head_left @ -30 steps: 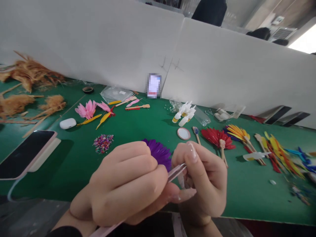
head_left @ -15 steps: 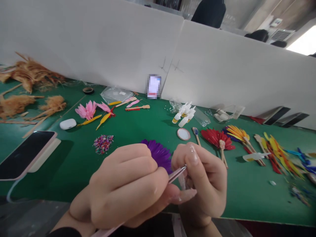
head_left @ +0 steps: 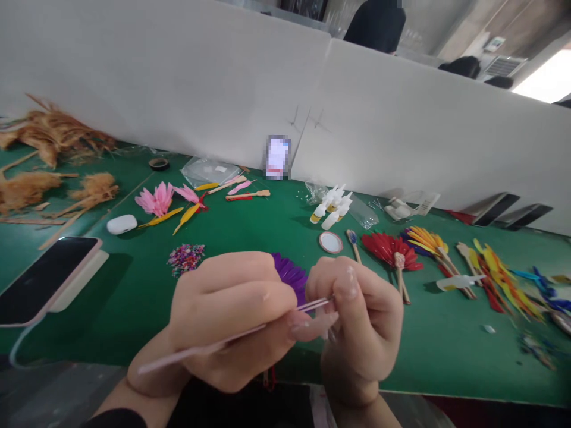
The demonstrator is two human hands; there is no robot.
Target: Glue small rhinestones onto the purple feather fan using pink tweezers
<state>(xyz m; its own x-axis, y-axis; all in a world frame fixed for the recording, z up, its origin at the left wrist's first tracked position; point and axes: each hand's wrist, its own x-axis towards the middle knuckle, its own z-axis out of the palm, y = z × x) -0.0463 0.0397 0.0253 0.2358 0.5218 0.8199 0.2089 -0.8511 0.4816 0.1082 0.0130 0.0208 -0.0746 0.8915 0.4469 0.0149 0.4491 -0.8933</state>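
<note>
- Pinching pink tweezers (head_left: 178, 356) w/ L hand (head_left: 232, 315), nearside of purple feather fan (head_left: 291, 276).
- Pressing thumb/forefinger of R hand (head_left: 363, 324) together at tweezer tips; can't tell on what.
- Prob. light, springy, slick; grip mid-shank.

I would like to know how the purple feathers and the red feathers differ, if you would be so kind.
The purple feathers are partly hidden by the left hand and right hand, while the red feathers lie clear of both.
A pale wooden handle shows below the red feathers; none can be made out at the purple feathers, where the hands block the view.
Both bunches have narrow, spread feathers.
</note>
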